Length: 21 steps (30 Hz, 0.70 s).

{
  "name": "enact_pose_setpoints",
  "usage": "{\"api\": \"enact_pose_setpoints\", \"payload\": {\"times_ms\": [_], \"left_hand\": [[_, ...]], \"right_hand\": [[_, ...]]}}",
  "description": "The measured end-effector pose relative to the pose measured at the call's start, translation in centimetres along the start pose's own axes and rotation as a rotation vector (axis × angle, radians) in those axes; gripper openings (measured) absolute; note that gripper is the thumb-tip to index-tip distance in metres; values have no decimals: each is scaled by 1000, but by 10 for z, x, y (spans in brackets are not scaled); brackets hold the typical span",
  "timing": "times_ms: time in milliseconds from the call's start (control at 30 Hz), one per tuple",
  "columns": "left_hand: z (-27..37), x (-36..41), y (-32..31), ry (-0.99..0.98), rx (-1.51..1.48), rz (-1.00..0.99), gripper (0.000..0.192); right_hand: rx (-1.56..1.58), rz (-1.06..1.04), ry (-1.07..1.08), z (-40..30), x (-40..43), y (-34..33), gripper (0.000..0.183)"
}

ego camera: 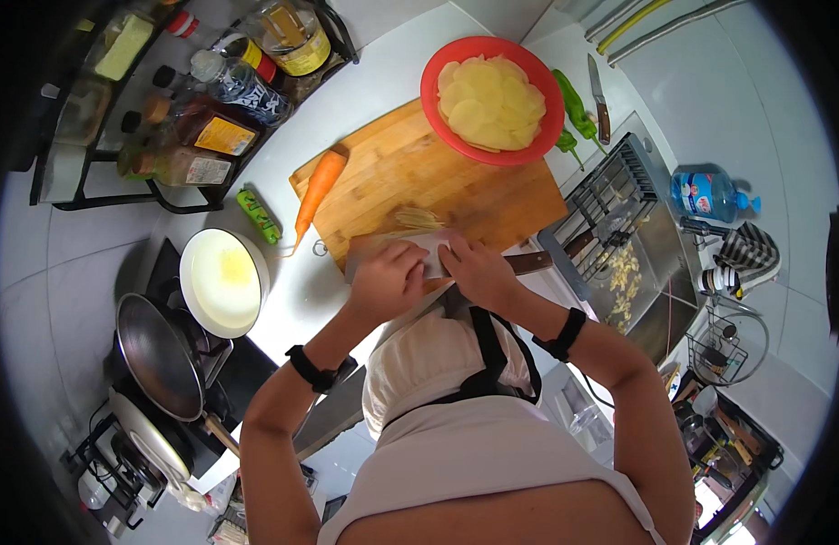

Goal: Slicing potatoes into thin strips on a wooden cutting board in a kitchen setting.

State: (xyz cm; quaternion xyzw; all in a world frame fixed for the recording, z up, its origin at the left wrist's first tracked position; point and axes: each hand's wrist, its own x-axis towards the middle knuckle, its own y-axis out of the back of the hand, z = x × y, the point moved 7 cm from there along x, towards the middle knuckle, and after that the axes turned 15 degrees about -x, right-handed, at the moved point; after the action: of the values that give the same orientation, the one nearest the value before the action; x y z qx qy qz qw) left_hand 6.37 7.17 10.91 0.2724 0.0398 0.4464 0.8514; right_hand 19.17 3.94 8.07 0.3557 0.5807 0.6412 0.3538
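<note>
A broad-bladed kitchen knife [530,263] with a dark wooden handle lies crosswise at the near edge of the wooden cutting board [385,163]. My left hand [390,278] is over its blade, fingers curled; whether they grip it is unclear. My right hand [479,271] pinches the blade near the handle, which sticks out to the right. Just beyond the blade is a small pile of thin pale strips [418,219], slightly blurred. A carrot [320,191] rests across the board's left edge. A red bowl [430,102] of pale yellow slices [491,102] sits over the board's far right part.
Green peppers [575,105] and a small knife [600,102] lie right of the bowl. A sink [665,272] with a rack is at right. At left are a white pot [261,272] holding liquid, a frying pan [157,357], a green packet [259,216] and a bottle rack [167,194].
</note>
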Motion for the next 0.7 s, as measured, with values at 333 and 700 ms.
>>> {"api": "enact_pose_setpoints", "payload": {"times_ms": [333, 700], "left_hand": [[-73, 22, -11, 290, -183, -139, 17], [-73, -32, 76, 91, -42, 477, 11]], "right_hand": [[115, -34, 10, 0, -13, 4, 28], [363, -197, -245, 59, -53, 3, 18]]}}
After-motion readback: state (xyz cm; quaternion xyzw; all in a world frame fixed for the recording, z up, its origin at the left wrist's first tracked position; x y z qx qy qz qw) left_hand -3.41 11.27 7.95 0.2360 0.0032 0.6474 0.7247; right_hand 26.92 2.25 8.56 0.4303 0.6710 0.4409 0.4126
